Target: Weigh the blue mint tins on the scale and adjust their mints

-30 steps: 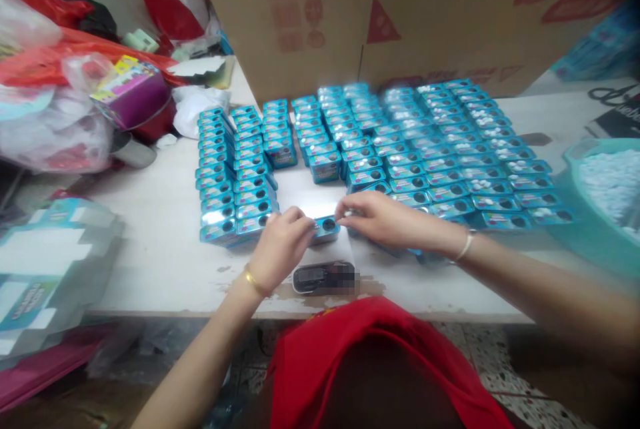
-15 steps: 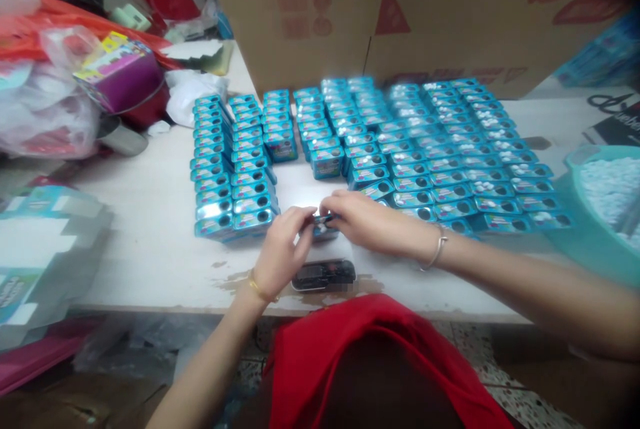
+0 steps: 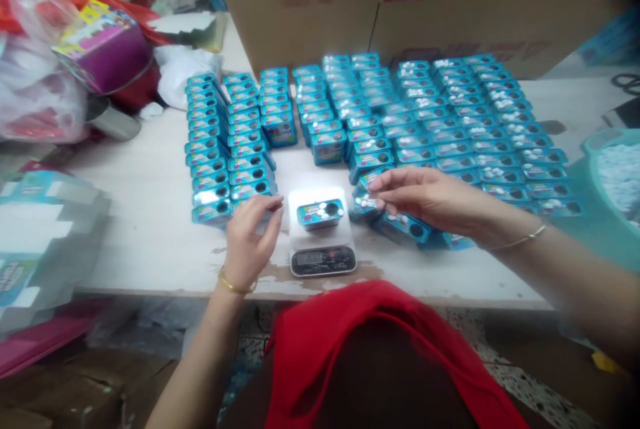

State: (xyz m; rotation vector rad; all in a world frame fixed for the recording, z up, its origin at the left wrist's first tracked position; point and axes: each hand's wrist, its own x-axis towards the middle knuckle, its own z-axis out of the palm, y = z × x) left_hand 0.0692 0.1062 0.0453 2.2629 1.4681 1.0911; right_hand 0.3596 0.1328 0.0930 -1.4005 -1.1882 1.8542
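A blue tin (image 3: 321,213) with a round hole in its lid lies on the white plate of a small digital scale (image 3: 323,259) at the table's front edge. My left hand (image 3: 249,239) hovers just left of the scale, fingers loosely curled and apart, holding nothing. My right hand (image 3: 430,199) reaches in from the right, its fingertips pinched together above a tin with small white pellets (image 3: 367,202) on its lid. What the fingertips hold is too small to see. Several rows of the same blue tins (image 3: 430,129) cover the table behind both hands.
A large cardboard box (image 3: 450,9) stands behind the tins. A teal basin of white pellets (image 3: 613,175) sits at the right edge. Plastic bags and a purple box (image 3: 103,49) crowd the far left, flat blue cartons (image 3: 40,229) the near left. Red cloth (image 3: 375,349) lies below the table edge.
Both hands have let go of the tin, which now rests on the scale. My left hand drew back to the left, my right hand moved right to the pellet-topped tins. The view tilted down.
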